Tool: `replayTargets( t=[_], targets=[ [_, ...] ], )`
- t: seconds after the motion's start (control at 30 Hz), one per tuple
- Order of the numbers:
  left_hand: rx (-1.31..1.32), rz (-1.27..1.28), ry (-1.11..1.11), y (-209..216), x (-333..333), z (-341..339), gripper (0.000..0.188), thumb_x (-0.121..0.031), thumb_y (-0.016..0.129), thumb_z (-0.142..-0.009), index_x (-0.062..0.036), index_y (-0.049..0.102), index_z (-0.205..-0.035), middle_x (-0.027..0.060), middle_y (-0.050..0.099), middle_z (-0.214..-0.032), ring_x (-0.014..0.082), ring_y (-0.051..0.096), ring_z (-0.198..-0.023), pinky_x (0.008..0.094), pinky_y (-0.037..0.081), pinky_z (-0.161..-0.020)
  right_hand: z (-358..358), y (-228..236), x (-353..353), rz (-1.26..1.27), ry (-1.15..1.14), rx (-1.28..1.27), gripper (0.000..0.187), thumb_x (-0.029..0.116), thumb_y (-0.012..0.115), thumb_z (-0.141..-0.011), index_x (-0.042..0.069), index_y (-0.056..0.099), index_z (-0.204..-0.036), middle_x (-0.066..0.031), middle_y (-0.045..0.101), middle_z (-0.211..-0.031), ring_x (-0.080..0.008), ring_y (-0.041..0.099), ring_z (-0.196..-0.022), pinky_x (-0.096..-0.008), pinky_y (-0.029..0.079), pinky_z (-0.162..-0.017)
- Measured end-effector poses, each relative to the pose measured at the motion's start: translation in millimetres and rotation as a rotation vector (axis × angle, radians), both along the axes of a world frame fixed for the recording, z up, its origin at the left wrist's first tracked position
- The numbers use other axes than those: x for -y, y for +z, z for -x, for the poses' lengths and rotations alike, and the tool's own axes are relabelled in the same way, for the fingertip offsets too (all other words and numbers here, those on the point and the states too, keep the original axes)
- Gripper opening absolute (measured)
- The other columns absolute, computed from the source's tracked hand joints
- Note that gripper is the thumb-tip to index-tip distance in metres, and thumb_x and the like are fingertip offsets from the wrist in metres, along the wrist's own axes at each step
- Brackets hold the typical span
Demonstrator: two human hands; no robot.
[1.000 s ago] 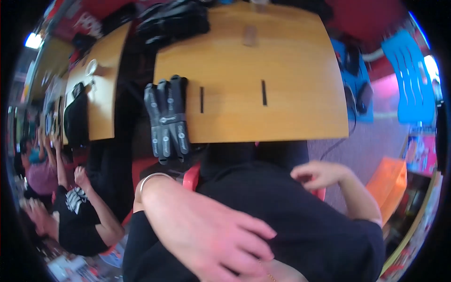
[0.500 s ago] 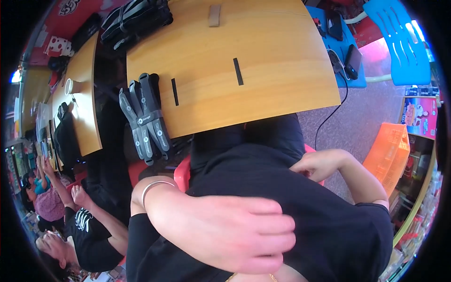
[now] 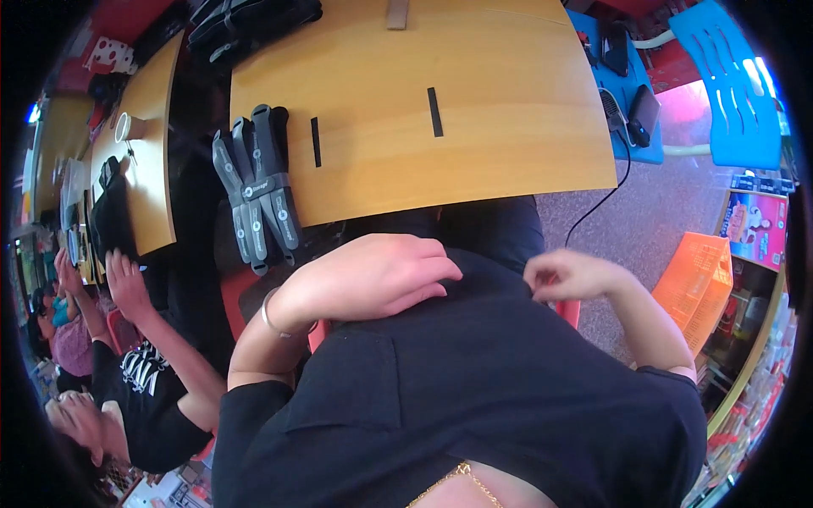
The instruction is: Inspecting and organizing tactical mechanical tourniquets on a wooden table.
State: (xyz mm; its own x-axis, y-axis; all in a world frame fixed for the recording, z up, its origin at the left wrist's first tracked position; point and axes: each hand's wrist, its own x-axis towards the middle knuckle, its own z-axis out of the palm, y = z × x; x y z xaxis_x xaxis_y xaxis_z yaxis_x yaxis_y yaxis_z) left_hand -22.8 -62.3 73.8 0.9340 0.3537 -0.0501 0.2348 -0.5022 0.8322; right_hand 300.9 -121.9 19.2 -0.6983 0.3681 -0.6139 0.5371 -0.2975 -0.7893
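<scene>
My left hand is over the front of my black shirt, palm down. Its fingers are loosely bent and a little apart, and I see nothing held in it. My right hand hovers at the right side of my lap, slightly blurred. Its fingers curl loosely with a gap to the thumb, and nothing shows between them. Nearest to the left hand is a banded bundle of grey straps with looped ends, at the front left corner of the wooden table. Two dark strips mark the tabletop.
A black folded bag lies at the table's far left. On the right, a blue chair carries dark devices and a cable. An orange box stands by shelves. At left, another person sits with raised arms by a second table.
My left hand has moved away from my chest, forward toward the table. My right hand has lifted slightly. The other person's near hand has risen and opened. The view has shifted a little.
</scene>
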Motion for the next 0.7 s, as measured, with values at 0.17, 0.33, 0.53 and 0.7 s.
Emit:
replayTargets(
  t=[0.17,0.33,0.53,0.7],
  targets=[
    [-0.222,0.223,-0.144,-45.2,9.8,3.5,0.028,-0.029,0.058,-0.090,-0.0017,0.061,-0.096,0.0159,0.060,-0.084,0.0343,0.059,-0.084,0.0409,0.048,-0.073,1.6,13.3,-19.0,-0.157,-0.015,0.036,0.020,0.016,0.067,-0.083,0.003,0.059,-0.097,-0.0061,0.066,-0.084,-0.0170,0.064,-0.079,-0.0302,0.050,-0.070],
    [-0.171,0.172,-0.092,-54.0,20.0,9.9,0.020,-0.023,0.058,-0.088,-0.0041,0.057,-0.084,0.0141,0.059,-0.078,0.0341,0.059,-0.082,0.0424,0.048,-0.069,37.1,-0.9,-0.6,-0.104,0.075,0.049,0.022,0.019,0.067,-0.080,0.004,0.059,-0.095,-0.0104,0.068,-0.084,-0.0218,0.066,-0.079,-0.0340,0.051,-0.070],
    [-0.528,-0.395,0.227,-61.2,34.1,27.5,0.016,-0.019,0.061,-0.081,-0.0038,0.057,-0.082,0.0122,0.061,-0.079,0.0326,0.063,-0.079,0.0414,0.053,-0.066,44.9,-4.8,-10.6,-0.730,0.107,0.356,0.016,0.019,0.066,-0.078,0.008,0.059,-0.087,-0.0112,0.064,-0.075,-0.0312,0.065,-0.076,-0.0428,0.050,-0.064],
    [-0.327,-0.096,0.059,-22.0,34.0,44.7,0.020,-0.022,0.063,-0.083,-0.0034,0.060,-0.088,0.0139,0.063,-0.083,0.0330,0.063,-0.083,0.0427,0.052,-0.070,50.7,16.6,-24.2,-0.852,0.327,0.289,0.025,0.018,0.069,-0.074,0.008,0.058,-0.094,-0.0123,0.063,-0.085,-0.0319,0.063,-0.083,-0.0439,0.051,-0.071]
  ],
)
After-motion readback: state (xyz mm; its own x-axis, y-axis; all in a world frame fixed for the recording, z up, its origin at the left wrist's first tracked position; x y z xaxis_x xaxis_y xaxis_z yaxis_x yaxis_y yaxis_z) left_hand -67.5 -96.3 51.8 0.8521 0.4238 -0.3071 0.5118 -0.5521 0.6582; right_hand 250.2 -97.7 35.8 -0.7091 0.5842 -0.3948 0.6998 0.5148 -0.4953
